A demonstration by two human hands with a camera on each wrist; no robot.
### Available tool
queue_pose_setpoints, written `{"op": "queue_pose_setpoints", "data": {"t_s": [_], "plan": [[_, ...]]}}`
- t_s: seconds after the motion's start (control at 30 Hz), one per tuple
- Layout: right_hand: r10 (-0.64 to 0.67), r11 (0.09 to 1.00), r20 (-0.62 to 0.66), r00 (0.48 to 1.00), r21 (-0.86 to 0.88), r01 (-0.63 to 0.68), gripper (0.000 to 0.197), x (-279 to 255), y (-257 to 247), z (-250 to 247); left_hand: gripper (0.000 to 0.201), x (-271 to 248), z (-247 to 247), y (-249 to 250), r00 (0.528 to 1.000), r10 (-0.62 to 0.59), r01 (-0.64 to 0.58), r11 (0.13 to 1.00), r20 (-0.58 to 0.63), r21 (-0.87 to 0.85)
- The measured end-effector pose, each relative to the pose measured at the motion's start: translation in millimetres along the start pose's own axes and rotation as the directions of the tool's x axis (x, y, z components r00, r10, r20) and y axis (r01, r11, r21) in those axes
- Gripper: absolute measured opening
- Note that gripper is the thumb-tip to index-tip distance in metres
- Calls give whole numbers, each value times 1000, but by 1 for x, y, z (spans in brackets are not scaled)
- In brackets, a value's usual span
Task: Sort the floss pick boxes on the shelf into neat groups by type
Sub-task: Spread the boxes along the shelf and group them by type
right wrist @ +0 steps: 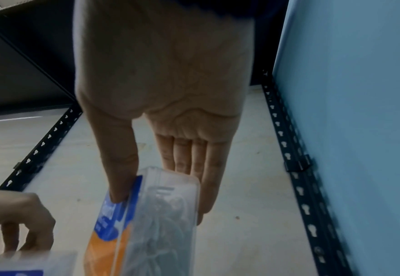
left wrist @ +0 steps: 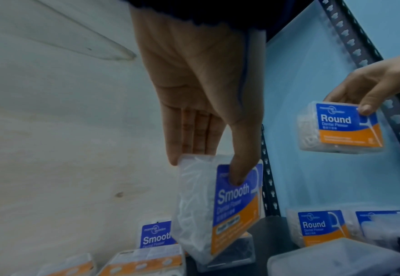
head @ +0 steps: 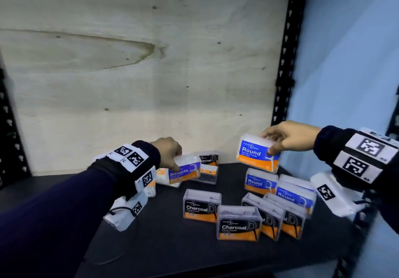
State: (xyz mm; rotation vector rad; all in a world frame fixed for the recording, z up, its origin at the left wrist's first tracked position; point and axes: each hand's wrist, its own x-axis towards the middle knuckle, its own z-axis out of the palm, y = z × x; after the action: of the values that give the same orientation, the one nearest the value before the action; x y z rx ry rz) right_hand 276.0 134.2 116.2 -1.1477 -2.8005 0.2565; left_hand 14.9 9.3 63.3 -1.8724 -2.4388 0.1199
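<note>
My left hand [head: 170,156] pinches a clear Smooth box [head: 186,170] with a purple-and-orange label, thumb on the label, fingers behind; it hangs over other Smooth boxes [left wrist: 156,235] at the back left. In the left wrist view the Smooth box [left wrist: 218,209] hangs tilted under my left hand [left wrist: 208,130]. My right hand [head: 287,137] grips a blue-and-orange Round box [head: 258,153], lifted above two Round boxes [head: 260,181] at the right. In the right wrist view the Round box [right wrist: 144,224] shows edge-on below my right hand [right wrist: 161,130]. Several black Charcoal boxes [head: 201,206] stand in front.
The dark shelf board [head: 164,245] has bare room at front and left. A plywood back panel [head: 129,72] closes the rear. A black perforated upright [head: 285,61] and a blue wall [head: 345,50] bound the right side. Two more Charcoal boxes [head: 208,166] are stacked at the back.
</note>
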Motion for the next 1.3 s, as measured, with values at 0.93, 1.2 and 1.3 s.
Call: {"op": "queue_pose_setpoints", "data": {"t_s": [0.93, 1.2, 1.3], "plan": [[331, 864, 131, 934, -441, -244, 47, 83, 90, 68, 48, 17, 1, 9, 996, -52, 46, 995, 71, 83], [252, 917, 177, 951, -356, -177, 46, 82, 73, 66, 43, 7, -4, -2, 993, -93, 89, 994, 71, 64], [80, 963, 145, 986, -268, -39, 48, 67, 43, 55, 44, -1, -8, -5, 992, -116, 115, 993, 53, 21]]}}
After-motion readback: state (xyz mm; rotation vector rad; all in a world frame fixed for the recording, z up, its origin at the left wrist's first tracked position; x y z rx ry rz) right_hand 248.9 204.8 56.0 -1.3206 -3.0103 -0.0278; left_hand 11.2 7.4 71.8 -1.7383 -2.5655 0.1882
